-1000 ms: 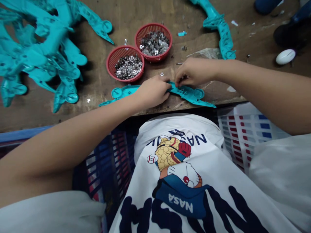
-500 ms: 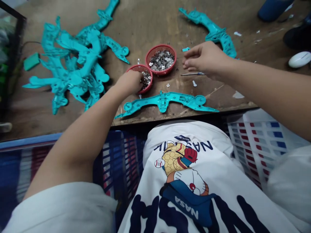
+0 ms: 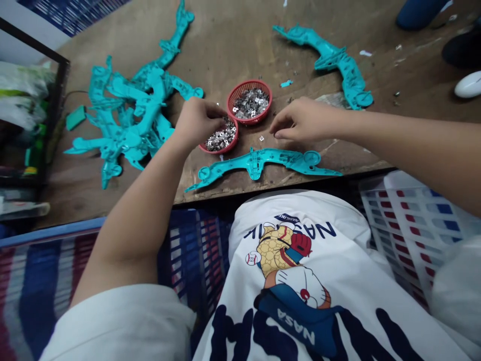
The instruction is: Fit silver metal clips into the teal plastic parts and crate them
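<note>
Teal plastic parts (image 3: 255, 165) lay in three places on a brown wooden table (image 3: 233, 40): one long winged piece stretched along the near edge in front of the person, recessed side up and with neither hand on it, while the others were farther off. To the left sat a tangled heap (image 3: 133, 138) of such parts, and toward the far right one curved piece (image 3: 330, 57) lay alone. Below the table edge, a blue slatted crate (image 3: 180, 245) stood to the left of the person's white printed shirt (image 3: 338, 260) and a white plastic basket (image 3: 398, 183) to the right. The left hand (image 3: 197, 120) hung over the side of the nearer red basket (image 3: 221, 149), fingers bent down toward the metal clips (image 3: 221, 138) inside; I could not tell whether they pinched one. The right hand (image 3: 296, 120) hovered above the winged piece's right half, its fingers curled and the tips of thumb and forefinger close to each other; whether they met on anything was too small to tell. Just behind stood the farther red basket (image 3: 250, 122), also filled with clips, beside the nearer one. A green block (image 3: 75, 118) rested left of the heap, a small teal scrap (image 3: 286, 83) lay beyond the right hand, and a loose clip (image 3: 262, 138) lay between the hands.
</note>
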`<state>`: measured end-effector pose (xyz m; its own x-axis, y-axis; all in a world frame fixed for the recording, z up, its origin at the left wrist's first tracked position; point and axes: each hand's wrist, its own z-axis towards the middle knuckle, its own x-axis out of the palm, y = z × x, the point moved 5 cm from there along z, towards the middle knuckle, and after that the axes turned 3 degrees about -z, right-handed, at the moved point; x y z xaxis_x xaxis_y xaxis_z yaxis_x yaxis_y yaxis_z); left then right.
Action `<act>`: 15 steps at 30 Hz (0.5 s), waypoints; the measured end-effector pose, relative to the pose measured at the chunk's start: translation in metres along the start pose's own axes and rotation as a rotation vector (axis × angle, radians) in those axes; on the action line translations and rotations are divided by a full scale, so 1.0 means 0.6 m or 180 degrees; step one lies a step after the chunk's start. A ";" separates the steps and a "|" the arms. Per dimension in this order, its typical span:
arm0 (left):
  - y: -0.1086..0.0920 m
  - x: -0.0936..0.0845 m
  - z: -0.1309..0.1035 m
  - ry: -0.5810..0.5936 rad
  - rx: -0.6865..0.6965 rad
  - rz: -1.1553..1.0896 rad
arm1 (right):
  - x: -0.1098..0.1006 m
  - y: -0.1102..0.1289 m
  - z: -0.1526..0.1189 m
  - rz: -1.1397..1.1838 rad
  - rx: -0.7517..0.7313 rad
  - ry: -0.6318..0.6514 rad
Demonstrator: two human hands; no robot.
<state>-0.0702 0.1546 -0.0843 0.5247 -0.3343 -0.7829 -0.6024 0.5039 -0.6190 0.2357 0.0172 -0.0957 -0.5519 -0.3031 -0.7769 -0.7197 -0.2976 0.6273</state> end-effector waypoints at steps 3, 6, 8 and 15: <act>0.006 -0.002 0.000 -0.0135 -0.0239 0.0185 | -0.002 0.004 -0.002 -0.0106 -0.0025 0.0038; 0.018 -0.005 0.001 -0.0148 -0.0425 0.0250 | 0.000 0.006 -0.003 -0.0215 -0.0087 0.0139; 0.023 -0.010 0.002 -0.0178 -0.0526 0.0345 | 0.002 0.008 -0.004 -0.0263 -0.0099 0.0179; 0.006 -0.019 -0.001 -0.0048 -0.0679 0.0631 | 0.000 0.017 -0.008 -0.0363 -0.0112 0.0292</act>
<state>-0.0790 0.1600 -0.0776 0.3922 -0.2333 -0.8898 -0.8061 0.3788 -0.4547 0.2303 0.0100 -0.0894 -0.4256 -0.3464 -0.8360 -0.7593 -0.3660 0.5381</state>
